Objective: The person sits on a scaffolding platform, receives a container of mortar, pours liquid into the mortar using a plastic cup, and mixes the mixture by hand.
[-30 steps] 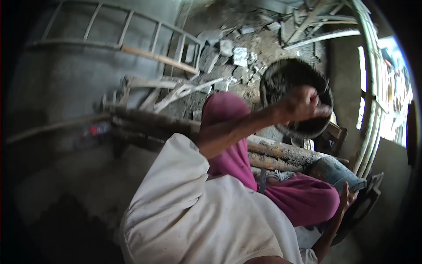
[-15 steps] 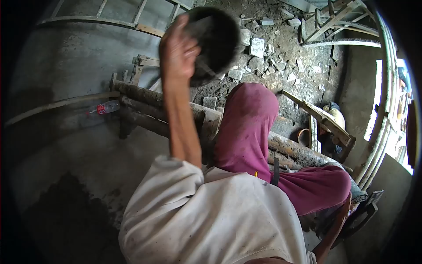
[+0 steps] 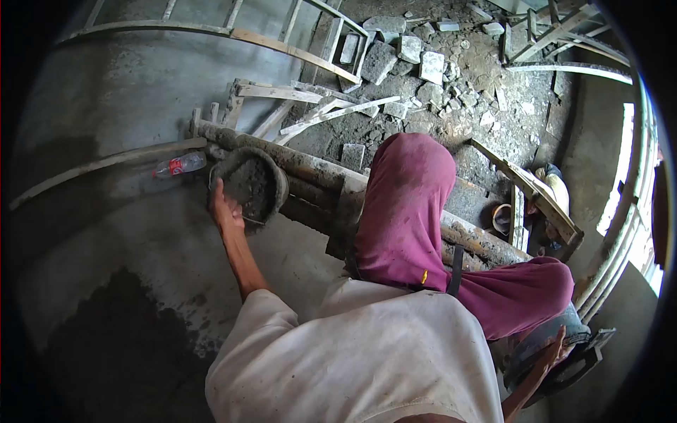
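Note:
My left hand [image 3: 227, 210] is closed at the near edge of a round dark bucket [image 3: 281, 185], with a thin wire handle beside the fingers. Wet grey mortar [image 3: 248, 185] lies inside it. The bucket is tilted toward me, beside the left end of the long round poles [image 3: 314, 163]. At the lower right, my right hand [image 3: 558, 350] grips the rim of a blue-grey bucket [image 3: 539, 337], next to my bent leg. Some of its fingers are hidden.
A plastic bottle [image 3: 180, 165] lies left of the dark bucket. Beyond are a wooden ladder [image 3: 296, 51], loose boards [image 3: 338, 116] and broken blocks [image 3: 431, 68]. Bamboo poles [image 3: 620, 254] stand at the right, near a wooden frame [image 3: 543, 201]. A wet patch [image 3: 120, 345] darkens the surface at lower left.
My left hand has swung the dark bucket from the upper right across to the left and lowered it beside the poles. My right hand stays by the blue-grey bucket.

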Demonstrator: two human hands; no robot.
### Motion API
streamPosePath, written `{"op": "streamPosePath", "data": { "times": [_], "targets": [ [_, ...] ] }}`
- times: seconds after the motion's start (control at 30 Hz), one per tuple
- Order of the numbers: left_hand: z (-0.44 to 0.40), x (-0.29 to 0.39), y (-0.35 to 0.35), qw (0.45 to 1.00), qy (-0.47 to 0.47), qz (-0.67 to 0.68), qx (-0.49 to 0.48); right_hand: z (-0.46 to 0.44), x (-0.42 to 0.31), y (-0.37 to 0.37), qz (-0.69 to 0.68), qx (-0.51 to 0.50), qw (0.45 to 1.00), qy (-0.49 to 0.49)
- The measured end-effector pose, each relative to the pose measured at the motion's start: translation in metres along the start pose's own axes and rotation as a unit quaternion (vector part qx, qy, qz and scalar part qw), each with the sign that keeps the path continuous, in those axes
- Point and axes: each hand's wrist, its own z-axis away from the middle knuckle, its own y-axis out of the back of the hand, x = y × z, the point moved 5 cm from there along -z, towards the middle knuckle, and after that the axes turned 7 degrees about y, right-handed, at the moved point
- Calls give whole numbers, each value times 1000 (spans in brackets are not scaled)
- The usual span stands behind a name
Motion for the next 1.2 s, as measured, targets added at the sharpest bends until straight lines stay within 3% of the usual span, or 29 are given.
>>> {"op": "streamPosePath", "data": {
  "times": [0.1,0.2,0.27,0.4,0.43,0.47,0.6,0.67,0.73,0.8,0.87,1.0,1.07,1.13,1.2],
  "targets": [
    [-20,-52,28,997,46,65,-5,5,-13,-2,11,20,999,33],
    [-36,-100,37,997,59,49,14,-14,32,11,-3,35,999,3],
    [-39,-100,58,992,79,66,68,-22,44,15,15,29,999,-6],
    [-51,-102,62,989,110,90,-42,-10,22,7,36,0,999,-40],
    [-52,-101,57,992,102,74,4,-7,14,5,7,28,999,32],
    [-49,-100,58,992,94,58,54,-7,14,5,7,30,999,35],
    [-58,-99,87,993,98,19,64,1,-8,-7,-51,29,998,33],
    [-32,-83,77,971,53,-179,149,5,-10,-4,-28,32,998,35],
    [-30,-49,47,906,-223,-313,178,11,-17,-4,-12,13,999,-30],
    [-9,3,-35,823,-451,-338,68,12,-12,-5,-31,7,999,-27],
    [47,49,-143,747,-558,-359,34,18,-10,-4,-45,2,999,-30],
    [240,72,-348,739,-586,-214,-256,31,-57,-14,-97,31,995,-16],
    [332,49,-421,694,-576,-179,-392,29,-50,-16,-129,39,991,13],
    [411,16,-482,612,-560,-135,-541,30,-50,-16,-127,36,991,-7],
    [490,-23,-501,591,-515,-175,-596,27,-40,-15,-129,37,991,2]
  ]
}}
